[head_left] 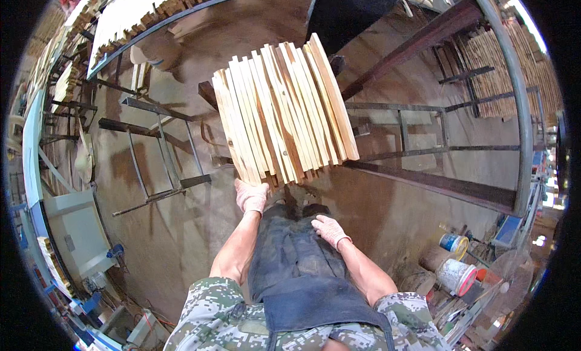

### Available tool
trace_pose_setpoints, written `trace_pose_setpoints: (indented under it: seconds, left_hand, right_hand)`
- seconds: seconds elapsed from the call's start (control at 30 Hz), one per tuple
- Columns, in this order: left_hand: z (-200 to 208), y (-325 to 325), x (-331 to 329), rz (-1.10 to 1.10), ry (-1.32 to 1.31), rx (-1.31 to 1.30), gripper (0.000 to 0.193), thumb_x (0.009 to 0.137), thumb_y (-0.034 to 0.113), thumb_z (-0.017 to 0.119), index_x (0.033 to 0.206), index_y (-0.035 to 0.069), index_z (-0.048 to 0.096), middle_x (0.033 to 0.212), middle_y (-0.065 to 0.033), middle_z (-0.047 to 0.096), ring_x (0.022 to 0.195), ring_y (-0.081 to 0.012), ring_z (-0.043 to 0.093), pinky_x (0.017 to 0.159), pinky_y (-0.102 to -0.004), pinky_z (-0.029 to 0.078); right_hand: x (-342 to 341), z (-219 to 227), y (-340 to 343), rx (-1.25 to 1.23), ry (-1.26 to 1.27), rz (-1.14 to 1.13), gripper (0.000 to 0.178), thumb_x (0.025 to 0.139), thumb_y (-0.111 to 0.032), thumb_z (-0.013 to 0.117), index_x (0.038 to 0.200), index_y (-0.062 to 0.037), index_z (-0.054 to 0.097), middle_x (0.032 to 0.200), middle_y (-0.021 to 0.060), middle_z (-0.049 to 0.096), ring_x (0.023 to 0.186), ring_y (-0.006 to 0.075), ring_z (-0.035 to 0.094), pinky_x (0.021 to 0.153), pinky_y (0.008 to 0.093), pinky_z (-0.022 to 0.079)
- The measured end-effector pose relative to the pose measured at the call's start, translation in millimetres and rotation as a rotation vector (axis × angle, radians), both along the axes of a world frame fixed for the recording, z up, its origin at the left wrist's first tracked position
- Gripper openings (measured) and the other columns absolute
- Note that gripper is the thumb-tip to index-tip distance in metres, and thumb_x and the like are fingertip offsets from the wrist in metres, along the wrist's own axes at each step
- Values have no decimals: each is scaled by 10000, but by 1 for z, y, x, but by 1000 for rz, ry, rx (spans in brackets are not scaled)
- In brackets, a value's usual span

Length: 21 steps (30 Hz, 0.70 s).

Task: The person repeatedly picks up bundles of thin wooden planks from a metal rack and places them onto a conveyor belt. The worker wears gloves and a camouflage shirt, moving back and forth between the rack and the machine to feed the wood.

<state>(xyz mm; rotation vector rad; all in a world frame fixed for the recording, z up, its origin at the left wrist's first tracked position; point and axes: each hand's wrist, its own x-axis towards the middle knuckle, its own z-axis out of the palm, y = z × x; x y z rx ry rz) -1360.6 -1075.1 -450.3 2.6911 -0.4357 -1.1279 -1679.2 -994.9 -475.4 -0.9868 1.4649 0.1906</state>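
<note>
In front of me lies a stack of pale wooden strips (281, 112), set side by side with uneven ends. Some strips have darker brown edges and knots. My left hand (250, 197), in a pinkish-white knit glove, is at the stack's near left corner, closed around a strip's end; its fingertips are partly hidden by the wood. Gloved the same way, my right hand (330, 230) rests by the dark apron (302, 248) with its fingers loosely apart and nothing in them. It is away from the wood.
Dark metal frames stand on the left (163, 151) and right (436, 187) of the stack. More wood strips sit on a rack (151, 12) at the far left and in a pile (505, 66) at the far right. Buckets (455, 276) stand low on the right.
</note>
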Motion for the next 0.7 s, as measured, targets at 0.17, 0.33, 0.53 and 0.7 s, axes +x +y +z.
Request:
trace_pose_setpoints:
  seconds: [0.17, 0.33, 0.53, 0.7]
  left_hand:
    - [5, 3, 2, -115, -74, 11, 941, 663, 313, 850, 1441, -56, 472, 1338, -279, 653, 1235, -415, 675, 1056, -447, 547]
    - [102, 7, -22, -37, -178, -44, 823, 655, 312, 848, 1315, -55, 522, 1213, -273, 698, 1128, -416, 724, 981, -465, 587]
    - [129, 69, -72, 153, -99, -198, 717, 648, 263, 846, 1230, -60, 580, 1131, -264, 721, 1043, -406, 737, 943, -458, 588]
    - [141, 162, -136, 222, 78, -483, 702, 649, 192, 834, 1248, -76, 584, 1092, -188, 697, 1006, -317, 697, 944, -424, 568]
  right_hand:
    - [5, 20, -31, 86, -68, -18, 701, 1039, -482, 626, 1516, 27, 559, 1561, 224, 573, 1492, 346, 501, 1248, 385, 370]
    - [-5, 14, -45, 58, -158, 51, 706, 1031, -459, 661, 1527, 29, 546, 1569, 214, 572, 1487, 332, 513, 1235, 376, 382]
    - [-33, 5, -61, -37, -193, 111, 688, 1027, -437, 676, 1518, 29, 556, 1542, 216, 597, 1455, 340, 548, 1205, 374, 420]
    - [-62, 11, -88, -217, -130, 109, 678, 1028, -442, 670, 1503, 33, 571, 1528, 226, 606, 1427, 340, 572, 1191, 389, 435]
